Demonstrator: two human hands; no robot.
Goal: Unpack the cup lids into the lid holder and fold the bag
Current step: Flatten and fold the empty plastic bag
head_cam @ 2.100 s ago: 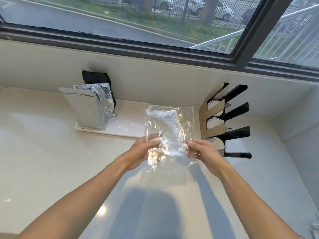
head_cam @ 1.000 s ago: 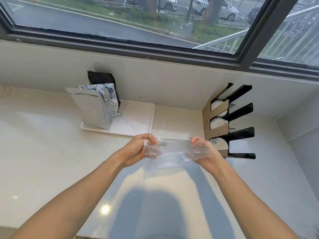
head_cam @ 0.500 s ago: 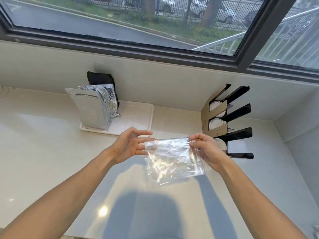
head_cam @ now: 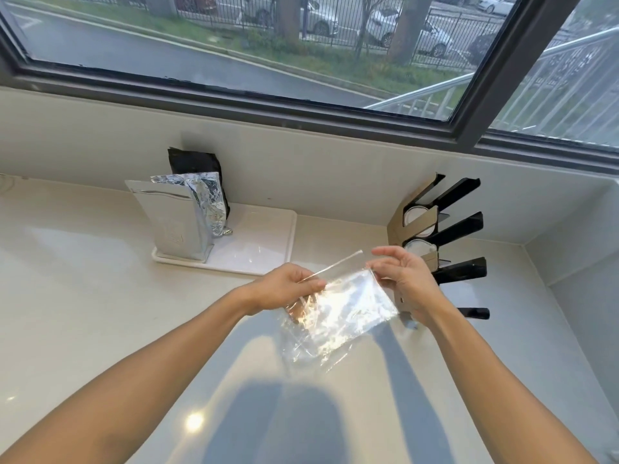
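Both my hands are up over the middle of the tabletop (head_cam: 83, 296), working the clear plastic bag (head_cam: 338, 316). My left hand (head_cam: 284, 288) has fingers curled, pinching the bag at its upper left corner, where a thin strip of the bag's top edge sticks out toward the right hand. My right hand (head_cam: 402, 279) pinches the bag's upper right corner between thumb and a finger; the other fingers are spread loosely above it. The bag hangs below both hands, tilted, crinkled and shiny, lower part clear of the tabletop as far as I can tell. Looks flat, with nothing visible inside.

The lid holder (head_cam: 445, 236) stands at the right rear of the tabletop, close to the back wall, just past my right hand. It has black angled slots with a brown cardboard-like side panel. White cup lids (head_cam: 415, 214) sit in the upper slots, at least two visible; the lower slots are partly hidden by my right hand, so I can't tell the count there.

Left rear of the tabletop: a white tray (head_cam: 264, 242) against the back wall. On its left end stands a silver foil pouch (head_cam: 170, 222), upright, with a second crumpled foil pouch (head_cam: 209, 205) touching it on the right, and a black pouch (head_cam: 196, 162) behind both, against the wall.

Window (head_cam: 301, 45) runs above the back wall, street and parked cars outside. My shadow falls on the near edge of the tabletop.
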